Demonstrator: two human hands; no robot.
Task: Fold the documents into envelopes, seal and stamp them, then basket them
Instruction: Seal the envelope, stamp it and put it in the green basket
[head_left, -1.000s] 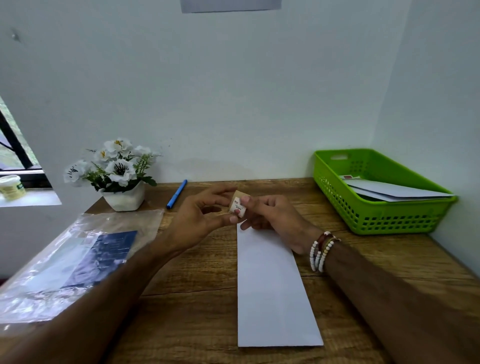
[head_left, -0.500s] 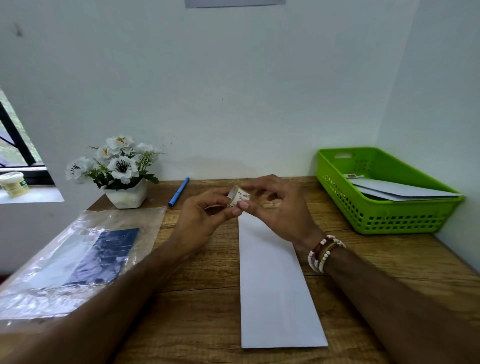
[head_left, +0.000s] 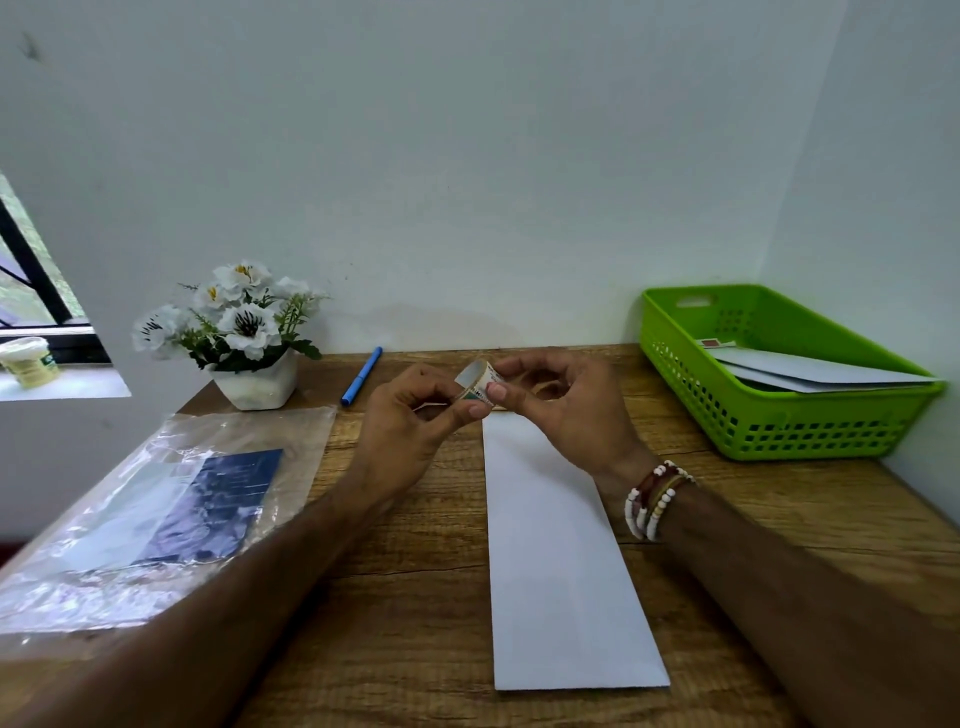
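A long white envelope (head_left: 561, 561) lies lengthwise on the wooden desk (head_left: 415, 597) in front of me. Above its far end both hands pinch a small curled strip of stamps (head_left: 475, 387). My left hand (head_left: 410, 431) grips it from the left with thumb and forefinger. My right hand (head_left: 566, 410), with bead bracelets on its wrist, grips it from the right. A green plastic basket (head_left: 779, 415) at the back right holds white envelopes, one showing a red stamp (head_left: 710, 343).
A clear plastic bag (head_left: 156, 509) with a dark blue sheet inside lies at the left. A white pot of white flowers (head_left: 244, 343) and a blue pen (head_left: 362, 375) stand near the back wall. A small jar (head_left: 28, 361) sits on the window sill.
Both hands have lifted the stamp strip slightly and turned it, so it now curls into a loop between the fingertips. The envelope has not moved.
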